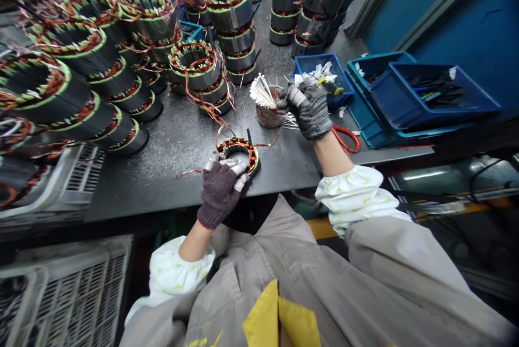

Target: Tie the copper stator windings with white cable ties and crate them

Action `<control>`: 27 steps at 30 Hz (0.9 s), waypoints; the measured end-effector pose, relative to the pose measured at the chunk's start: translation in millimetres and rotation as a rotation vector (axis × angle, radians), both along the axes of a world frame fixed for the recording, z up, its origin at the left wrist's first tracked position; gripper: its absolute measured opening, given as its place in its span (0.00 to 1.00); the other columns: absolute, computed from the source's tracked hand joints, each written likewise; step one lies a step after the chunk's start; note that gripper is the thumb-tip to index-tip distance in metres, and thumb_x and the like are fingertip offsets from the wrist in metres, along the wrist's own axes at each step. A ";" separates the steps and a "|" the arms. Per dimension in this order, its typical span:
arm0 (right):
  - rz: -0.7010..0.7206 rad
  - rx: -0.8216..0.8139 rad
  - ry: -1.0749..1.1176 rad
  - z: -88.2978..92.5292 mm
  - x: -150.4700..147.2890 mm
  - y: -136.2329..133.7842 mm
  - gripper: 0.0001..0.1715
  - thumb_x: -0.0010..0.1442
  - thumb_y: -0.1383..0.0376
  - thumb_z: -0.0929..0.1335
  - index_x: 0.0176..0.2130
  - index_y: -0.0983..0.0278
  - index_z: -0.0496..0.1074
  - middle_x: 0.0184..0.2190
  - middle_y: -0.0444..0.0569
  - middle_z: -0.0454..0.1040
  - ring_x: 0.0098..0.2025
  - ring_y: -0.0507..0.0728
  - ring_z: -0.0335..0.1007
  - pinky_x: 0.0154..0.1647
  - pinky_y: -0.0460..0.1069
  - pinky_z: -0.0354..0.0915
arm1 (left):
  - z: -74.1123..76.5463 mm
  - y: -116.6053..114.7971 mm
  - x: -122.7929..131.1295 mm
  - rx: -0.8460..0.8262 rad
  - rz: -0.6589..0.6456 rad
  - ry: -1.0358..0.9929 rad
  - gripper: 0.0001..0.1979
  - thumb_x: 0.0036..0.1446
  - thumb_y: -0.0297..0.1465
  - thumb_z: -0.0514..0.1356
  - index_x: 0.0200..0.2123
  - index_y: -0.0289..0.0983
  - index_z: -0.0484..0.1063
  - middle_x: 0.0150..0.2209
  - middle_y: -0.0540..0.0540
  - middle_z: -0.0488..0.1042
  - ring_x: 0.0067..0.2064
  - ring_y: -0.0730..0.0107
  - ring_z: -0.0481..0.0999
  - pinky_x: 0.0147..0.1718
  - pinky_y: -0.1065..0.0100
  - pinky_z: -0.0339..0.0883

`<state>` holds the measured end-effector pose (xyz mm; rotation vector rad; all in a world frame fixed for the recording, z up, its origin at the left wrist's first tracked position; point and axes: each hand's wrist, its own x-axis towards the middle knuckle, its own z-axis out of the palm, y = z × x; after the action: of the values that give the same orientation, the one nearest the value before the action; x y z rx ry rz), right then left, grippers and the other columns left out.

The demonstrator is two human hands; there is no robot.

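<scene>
Two hands, both gloved: the left hand (221, 187), in dark maroon, lies over the near side of the ring and grips it, thumb at the near right edge; the right hand (307, 106), in grey, is up at the cup, fingers bent inward, and whether they are closed on a stick I cannot tell.
Wound ring: just one (253, 159) in play, lying on the tabletop (170, 174) near the front edge; one black strip (249, 136) pokes up beside it, copper wires trail off, and the left fingers hide its near part.
Cup: one, reddish (268, 118), bristling with white sticks (261, 91), too many to count; more lie loose beside it, half behind the right hand.
Stacked cores: at least eight stacks (237, 39), four cores showing in the tall central one; at the back they overlap and the top edge cuts them off, so no full tally.
Bins to the right: three, a small blue bin (340, 99) with white scraps and one yellow-and-black tool (330, 86), then a dark blue bin (454, 109) set on a teal bin (365, 125), its dark contents a jumble.
Red handle: one loop (354, 141) clear by the right wrist, the rest unclear.
Crates: two pale ones at left, upper (83, 166) and lower (77, 293), both cut off by the frame.
</scene>
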<state>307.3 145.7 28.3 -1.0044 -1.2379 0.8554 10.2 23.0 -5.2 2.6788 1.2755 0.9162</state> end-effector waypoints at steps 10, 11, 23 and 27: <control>-0.164 0.169 0.027 -1.9 -4.2 -46.1 0.26 0.54 0.40 0.79 0.43 0.53 0.78 0.44 0.46 0.83 0.47 0.63 0.83 0.48 0.63 0.83 | 1.3 -0.4 3.1 0.023 0.004 0.000 0.16 0.73 0.38 0.56 0.55 0.41 0.79 0.51 0.43 0.84 0.56 0.56 0.82 0.71 0.44 0.60; -0.161 0.183 0.027 0.6 -6.8 -61.8 0.24 0.57 0.41 0.78 0.43 0.53 0.78 0.43 0.46 0.84 0.44 0.62 0.84 0.46 0.61 0.84 | 3.3 -1.5 3.2 0.006 0.003 0.006 0.16 0.73 0.38 0.55 0.56 0.41 0.79 0.53 0.43 0.84 0.57 0.56 0.81 0.72 0.43 0.59; 0.422 0.084 -0.243 -28.4 -38.5 -211.8 0.14 0.76 0.58 0.66 0.47 0.55 0.82 0.48 0.51 0.85 0.47 0.58 0.84 0.49 0.53 0.80 | 14.3 -7.5 4.3 -0.163 0.031 0.041 0.16 0.72 0.35 0.55 0.55 0.43 0.80 0.52 0.44 0.84 0.60 0.56 0.79 0.75 0.43 0.53; 0.457 -0.014 -0.299 -35.0 -47.2 -211.9 0.14 0.75 0.59 0.67 0.46 0.57 0.83 0.46 0.50 0.85 0.44 0.56 0.84 0.48 0.50 0.80 | 11.4 -11.9 8.9 -0.117 0.085 0.045 0.17 0.73 0.37 0.54 0.53 0.42 0.81 0.51 0.45 0.84 0.58 0.56 0.80 0.73 0.45 0.54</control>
<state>260.1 -66.1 -6.7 -0.8933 -1.7602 1.0900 19.1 11.1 6.2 2.5880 1.4149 0.7675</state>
